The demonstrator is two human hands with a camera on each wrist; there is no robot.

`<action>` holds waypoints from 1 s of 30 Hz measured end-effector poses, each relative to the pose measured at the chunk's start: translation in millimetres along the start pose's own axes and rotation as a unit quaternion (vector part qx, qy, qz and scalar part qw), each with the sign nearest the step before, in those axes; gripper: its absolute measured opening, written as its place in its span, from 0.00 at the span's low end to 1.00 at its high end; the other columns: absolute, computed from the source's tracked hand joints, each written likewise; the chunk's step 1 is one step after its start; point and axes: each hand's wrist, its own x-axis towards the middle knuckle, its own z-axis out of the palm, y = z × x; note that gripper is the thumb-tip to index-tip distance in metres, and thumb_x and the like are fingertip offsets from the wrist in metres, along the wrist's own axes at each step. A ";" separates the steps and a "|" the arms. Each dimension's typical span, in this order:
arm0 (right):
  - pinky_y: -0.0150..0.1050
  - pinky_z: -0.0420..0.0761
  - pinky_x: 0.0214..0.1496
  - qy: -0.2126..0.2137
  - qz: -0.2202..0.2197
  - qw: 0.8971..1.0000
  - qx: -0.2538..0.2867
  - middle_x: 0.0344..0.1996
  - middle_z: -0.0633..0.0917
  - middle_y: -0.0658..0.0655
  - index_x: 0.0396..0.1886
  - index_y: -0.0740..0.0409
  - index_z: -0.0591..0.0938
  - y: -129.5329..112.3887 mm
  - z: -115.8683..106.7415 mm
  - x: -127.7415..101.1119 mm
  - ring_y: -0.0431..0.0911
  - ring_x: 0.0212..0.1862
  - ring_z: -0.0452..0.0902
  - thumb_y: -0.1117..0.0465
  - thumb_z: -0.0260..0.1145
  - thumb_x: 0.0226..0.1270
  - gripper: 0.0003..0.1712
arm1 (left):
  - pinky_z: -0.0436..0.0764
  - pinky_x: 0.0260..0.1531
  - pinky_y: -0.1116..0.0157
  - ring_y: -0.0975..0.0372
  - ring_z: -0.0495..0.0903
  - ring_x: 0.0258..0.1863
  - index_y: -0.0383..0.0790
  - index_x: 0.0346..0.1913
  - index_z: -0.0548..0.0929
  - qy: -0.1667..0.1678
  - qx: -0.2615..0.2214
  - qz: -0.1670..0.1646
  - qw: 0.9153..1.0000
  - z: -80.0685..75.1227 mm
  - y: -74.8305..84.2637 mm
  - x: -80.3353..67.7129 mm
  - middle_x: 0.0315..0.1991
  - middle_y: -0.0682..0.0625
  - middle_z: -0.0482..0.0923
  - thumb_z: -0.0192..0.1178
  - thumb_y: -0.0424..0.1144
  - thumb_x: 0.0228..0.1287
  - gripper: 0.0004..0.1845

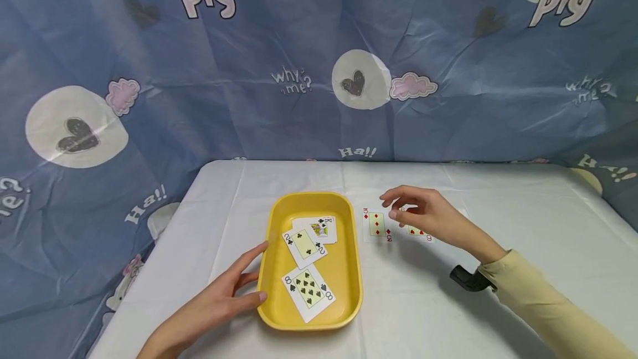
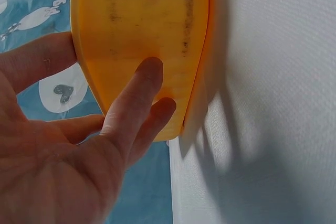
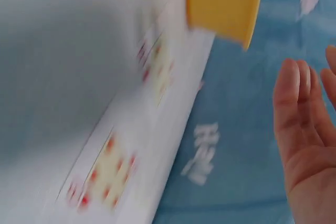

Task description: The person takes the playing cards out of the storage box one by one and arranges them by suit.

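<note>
- left hand nearest the camera, lower left, fingers straight, laid flat against the tray's left outer wall; holds nothing. Left wrist view: fingers pressed on the tray side.
- table, white cloth, runs under everything; blue printed backdrop behind and to the sides.
- right sleeve, pale yellow, comes in from lower right, black wrist mount under it.
- tray yellow, rounded, sits left of centre on the table; three cards inside, all face up.
- right hand hovers over the cards to the right of the tray, fingers loosely bent, thumb and forefinger close together; no card seen in the grip. Right wrist view is blurred: relaxed fingers, nothing held.
- 8 of spades at tray's near end.
- 2 of clubs mid tray, overlapping the king at the far end.
- 2 of diamonds on the table just right of the tray, clear of the hand.
- red card beside it, partly hidden under the right hand; rank can't be read.
</note>
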 end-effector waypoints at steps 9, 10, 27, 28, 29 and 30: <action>0.41 0.82 0.48 -0.099 -0.044 0.994 0.018 0.48 0.83 0.47 0.54 0.45 0.82 -33.5 55.9 15.7 0.45 0.48 0.79 0.60 0.67 0.69 0.15 | 0.60 0.60 0.33 0.44 0.60 0.71 0.61 0.78 0.52 -0.010 -0.004 0.015 1.000 -0.8 -0.9 1.1 0.78 0.44 0.44 0.66 0.41 0.65 0.45; 0.40 0.82 0.50 -0.119 -0.044 0.992 0.021 0.48 0.83 0.46 0.54 0.44 0.82 -37.5 62.5 17.7 0.45 0.49 0.79 0.59 0.68 0.69 0.15 | 0.60 0.61 0.33 0.44 0.59 0.71 0.61 0.78 0.52 -0.011 -0.005 0.017 1.000 -0.8 -1.0 1.0 0.78 0.44 0.43 0.66 0.41 0.65 0.45; 0.30 0.75 0.57 -0.374 -0.049 0.923 -0.080 0.57 0.79 0.48 0.66 0.55 0.73 -45.7 126.6 67.4 0.37 0.53 0.77 0.70 0.63 0.67 0.28 | 0.61 0.61 0.35 0.45 0.60 0.71 0.63 0.78 0.50 -0.028 -0.009 0.021 0.999 -1.9 -1.9 0.2 0.78 0.43 0.43 0.64 0.43 0.67 0.44; 0.30 0.75 0.57 -0.379 -0.042 0.921 -0.079 0.57 0.79 0.48 0.66 0.55 0.73 -44.5 128.1 69.6 0.36 0.53 0.77 0.71 0.64 0.66 0.28 | 0.62 0.61 0.35 0.45 0.59 0.71 0.64 0.78 0.50 -0.026 -0.008 0.021 0.999 -2.0 -2.0 0.1 0.78 0.44 0.43 0.64 0.43 0.67 0.44; 0.29 0.75 0.57 -0.382 -0.036 0.920 -0.079 0.57 0.79 0.47 0.66 0.55 0.74 -43.1 129.8 71.7 0.36 0.52 0.77 0.71 0.65 0.65 0.29 | 0.62 0.61 0.35 0.45 0.59 0.71 0.64 0.78 0.50 -0.026 -0.007 0.020 0.999 -2.1 -2.2 0.0 0.78 0.44 0.42 0.64 0.43 0.67 0.44; 0.29 0.75 0.56 -0.385 -0.029 0.919 -0.077 0.56 0.79 0.47 0.65 0.55 0.74 -41.7 131.7 73.6 0.36 0.51 0.78 0.71 0.66 0.64 0.29 | 0.62 0.61 0.35 0.45 0.59 0.71 0.64 0.78 0.50 -0.025 -0.006 0.019 0.999 -2.1 -2.6 -0.1 0.78 0.44 0.42 0.64 0.44 0.67 0.44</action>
